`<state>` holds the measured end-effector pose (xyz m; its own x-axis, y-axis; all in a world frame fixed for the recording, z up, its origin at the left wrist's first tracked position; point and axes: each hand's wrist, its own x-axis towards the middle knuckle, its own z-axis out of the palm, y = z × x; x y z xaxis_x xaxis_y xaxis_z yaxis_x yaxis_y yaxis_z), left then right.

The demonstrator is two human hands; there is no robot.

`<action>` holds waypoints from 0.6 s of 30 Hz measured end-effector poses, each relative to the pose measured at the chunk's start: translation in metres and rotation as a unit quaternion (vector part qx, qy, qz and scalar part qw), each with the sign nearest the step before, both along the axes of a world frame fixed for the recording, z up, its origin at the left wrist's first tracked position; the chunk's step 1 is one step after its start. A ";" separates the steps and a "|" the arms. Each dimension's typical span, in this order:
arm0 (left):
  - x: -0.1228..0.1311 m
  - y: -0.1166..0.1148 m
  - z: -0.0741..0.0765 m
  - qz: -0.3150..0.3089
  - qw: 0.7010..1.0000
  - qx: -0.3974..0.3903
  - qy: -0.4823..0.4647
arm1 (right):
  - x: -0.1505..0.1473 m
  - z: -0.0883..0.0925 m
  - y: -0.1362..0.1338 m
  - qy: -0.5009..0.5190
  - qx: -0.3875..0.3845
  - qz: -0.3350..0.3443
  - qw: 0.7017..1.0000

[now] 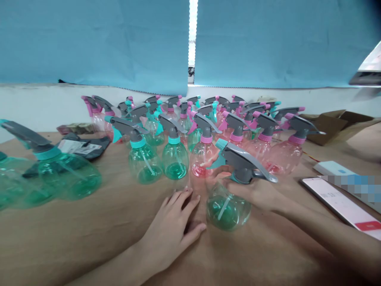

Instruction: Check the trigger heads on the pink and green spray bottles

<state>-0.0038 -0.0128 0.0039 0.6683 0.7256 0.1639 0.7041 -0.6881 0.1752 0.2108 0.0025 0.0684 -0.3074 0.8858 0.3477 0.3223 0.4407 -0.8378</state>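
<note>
My right hand (253, 192) is wrapped round the neck of a green spray bottle (228, 210), just under its grey and teal spray head. The bottle tilts a little, and green shows at its base. Flat on the wooden table (119, 238) lies my left hand (175, 218), fingers spread and holding nothing, to the left of that bottle. Beyond the hands stand a green bottle with a teal collar (175, 159) and a clear-pink bottle with a pink collar (204, 157).
Several more pink and green spray bottles crowd the back. Green bottles (70, 174) stand at the left, near a dark packet (86, 147). On the right lie a phone (336, 202) and a white box (339, 169), with an open cardboard box (330, 127) behind.
</note>
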 end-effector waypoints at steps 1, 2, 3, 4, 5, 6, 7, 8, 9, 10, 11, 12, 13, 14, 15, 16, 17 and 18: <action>0.000 0.000 0.000 0.000 1.000 0.001 -0.002 | 0.000 -0.001 0.001 0.003 -0.004 -0.001 1.000; 0.000 0.000 0.000 -0.001 1.000 0.003 -0.004 | 0.000 -0.002 0.001 0.007 -0.009 -0.009 1.000; 0.000 0.000 0.000 0.000 1.000 0.003 -0.006 | -0.001 -0.003 0.001 0.012 -0.015 -0.020 1.000; 0.000 0.000 -0.001 0.000 1.000 0.003 -0.007 | -0.001 -0.004 0.001 0.018 -0.022 -0.033 0.999; 0.000 0.000 -0.001 0.001 1.000 0.002 -0.007 | -0.002 -0.004 0.001 0.021 -0.028 -0.045 0.998; 0.000 0.000 -0.001 0.001 1.000 0.001 -0.007 | -0.002 -0.005 0.000 0.021 -0.031 -0.055 0.998; 0.000 0.000 -0.001 0.002 1.000 0.000 -0.005 | -0.002 -0.006 0.000 0.016 -0.031 -0.062 0.997; 0.001 0.000 -0.001 0.002 1.000 -0.001 -0.003 | -0.001 -0.008 0.000 0.009 -0.027 -0.069 0.997; 0.001 0.000 -0.002 0.003 1.000 -0.002 -0.001 | -0.001 -0.009 0.000 0.000 -0.020 -0.074 0.997; 0.001 0.000 -0.002 0.003 1.000 -0.002 0.001 | 0.000 -0.009 -0.001 -0.007 -0.012 -0.075 0.997; 0.000 0.000 -0.002 0.004 1.000 -0.003 0.003 | 0.001 -0.010 -0.001 -0.013 -0.006 -0.074 0.997; 0.000 0.000 -0.002 0.004 1.000 -0.004 0.003 | 0.001 -0.011 -0.001 -0.015 -0.001 -0.071 0.997; 0.000 0.000 -0.002 0.004 1.000 -0.004 0.001 | 0.001 -0.011 -0.001 -0.015 0.003 -0.069 0.998; 0.000 0.000 -0.002 0.004 1.000 -0.004 0.000 | 0.002 -0.011 -0.001 -0.016 0.005 -0.067 0.998; 0.000 0.000 -0.002 0.004 1.000 -0.006 -0.001 | 0.001 -0.011 -0.001 -0.017 0.006 -0.067 0.998; 0.000 0.000 -0.001 0.003 1.000 -0.006 -0.001 | 0.001 -0.010 -0.001 -0.018 0.008 -0.068 0.997; 0.000 0.000 -0.001 0.003 1.000 -0.007 -0.002 | 0.001 -0.010 -0.001 -0.020 0.009 -0.068 0.997; 0.000 0.000 -0.001 0.002 1.000 -0.006 -0.002 | 0.001 -0.009 -0.001 -0.022 0.008 -0.069 0.997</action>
